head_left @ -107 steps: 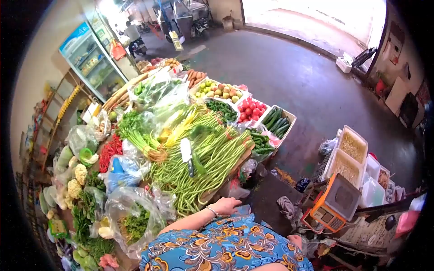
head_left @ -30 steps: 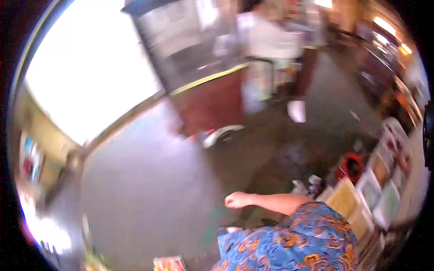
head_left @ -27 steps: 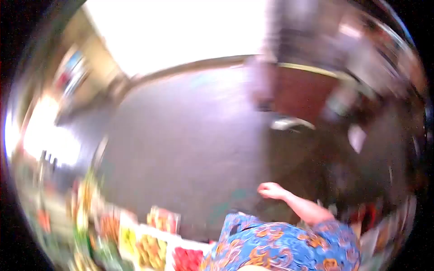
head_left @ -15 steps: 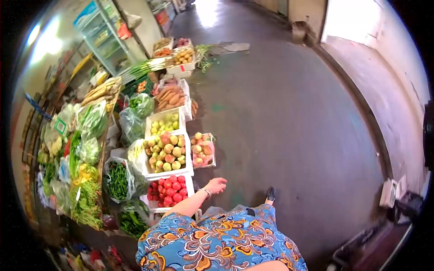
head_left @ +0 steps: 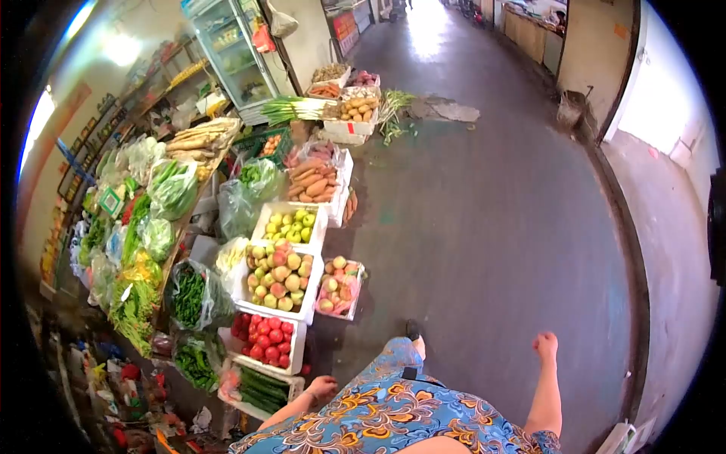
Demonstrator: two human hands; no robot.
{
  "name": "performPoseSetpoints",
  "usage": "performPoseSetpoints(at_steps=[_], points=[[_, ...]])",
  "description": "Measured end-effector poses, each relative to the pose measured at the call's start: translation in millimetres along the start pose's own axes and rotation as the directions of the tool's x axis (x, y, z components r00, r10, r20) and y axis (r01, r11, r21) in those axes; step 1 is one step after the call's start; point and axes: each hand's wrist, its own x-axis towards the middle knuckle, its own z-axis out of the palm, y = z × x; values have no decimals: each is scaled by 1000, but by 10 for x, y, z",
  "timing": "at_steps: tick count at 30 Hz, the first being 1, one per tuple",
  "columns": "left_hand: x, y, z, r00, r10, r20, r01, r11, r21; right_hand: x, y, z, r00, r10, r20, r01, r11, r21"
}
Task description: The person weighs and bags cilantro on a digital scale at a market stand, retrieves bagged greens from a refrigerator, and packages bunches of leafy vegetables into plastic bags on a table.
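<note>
My left hand point(head_left: 324, 387) hangs low beside the produce, its fingers curled in with nothing seen in them. It is nearest to a white crate of cucumbers point(head_left: 261, 390) and a white foam box of tomatoes point(head_left: 265, 340), apart from both. Out over the floor on the other side, my right hand point(head_left: 544, 346) is closed in a loose fist, and no object shows in it. A box of peaches point(head_left: 280, 280) stands past the tomatoes, with a small crate of bagged peaches point(head_left: 339, 287) beside it.
Green apples point(head_left: 291, 225), sweet potatoes point(head_left: 312, 180), potatoes point(head_left: 358, 110) and spring onions point(head_left: 299, 110) line the left side. Bagged greens point(head_left: 172, 189) cover a slanted stand. A glass-door fridge point(head_left: 231, 57) stands behind. The grey floor point(head_left: 476, 227) runs ahead, with a bin point(head_left: 571, 110) by the right wall.
My left hand has drawn back from near the tomatoes and its outstretched fingers have curled. My right hand has come into view. The produce has shifted in view, and the cucumbers now show.
</note>
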Motion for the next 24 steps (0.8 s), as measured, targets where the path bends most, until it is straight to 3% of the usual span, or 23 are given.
performPoseSetpoints(at_steps=[2, 3, 4, 7, 8, 9, 10, 11, 12, 14, 16, 18, 20, 21, 22, 23, 24], points=[[62, 361, -17, 969, -244, -24, 242, 968, -71, 446, -580, 353, 997, -78, 4, 77, 992, 95], [66, 536, -61, 929, -369, -24, 365, 925, -106, 506, -833, 560, 989, -117, 84, 105, 984, 142], [198, 741, -143, 919, -392, 48, 395, 908, -141, 574, -1120, 768, 973, -169, 158, 138, 972, 192], [946, 776, -270, 950, -311, 33, 304, 893, -332, 677, -1175, 1249, 907, -14, 421, 53, 995, -81], [1386, 712, -317, 977, -208, 39, 211, 943, -257, 688, -1088, 1342, 865, -35, 501, 163, 963, -213], [1911, 525, -321, 1000, -4, 3, 5, 959, -282, 832, -750, 1382, 757, -183, 627, 421, 870, -255], [1837, 1462, -431, 966, -258, -25, 212, 842, -495, 952, -397, 1418, 598, -287, 748, 650, 720, -243], [2242, 1440, -494, 982, -186, 15, 147, 723, -675, 899, -320, 1435, 773, -8, 634, 320, 868, -379], [2312, 1928, -658, 989, -147, 3, 123, 815, -566, 818, -563, 1378, 736, 173, 654, 272, 810, -520], [2751, 2420, -796, 992, -106, -73, 48, 831, -555, 888, -7, 1275, 749, 397, 530, -193, 896, -399], [3143, 2763, -930, 994, -53, -94, -2, 864, -503, 1568, 1487, 1031, 745, 351, 567, -40, 872, -488], [3439, 3106, -1104, 996, -26, -80, -8, 915, -404, 1435, 522, 839, 780, 498, 379, -169, 750, -639], [3883, 3085, -1230, 995, -43, -92, 3, 915, -403, 1869, -108, 788, 800, 510, 315, -152, 681, -716], [3997, 2986, -1191, 994, -56, -96, 13, 917, -398, 2192, -379, 782, 811, 496, 309, -99, 637, -765], [3929, 3254, -1222, 967, -224, -118, 155, 893, -422, 2542, -706, 815, 817, 468, 337, 27, 552, -834], [3939, 3320, -1272, 951, -284, -120, 208, 878, -430, 2892, -1023, 837, 808, 435, 397, 225, 396, -890], [4019, 3267, -1311, 937, -327, -126, 251, 876, -412, 3240, -1405, 953, 756, 431, 493, 511, 81, -856]])
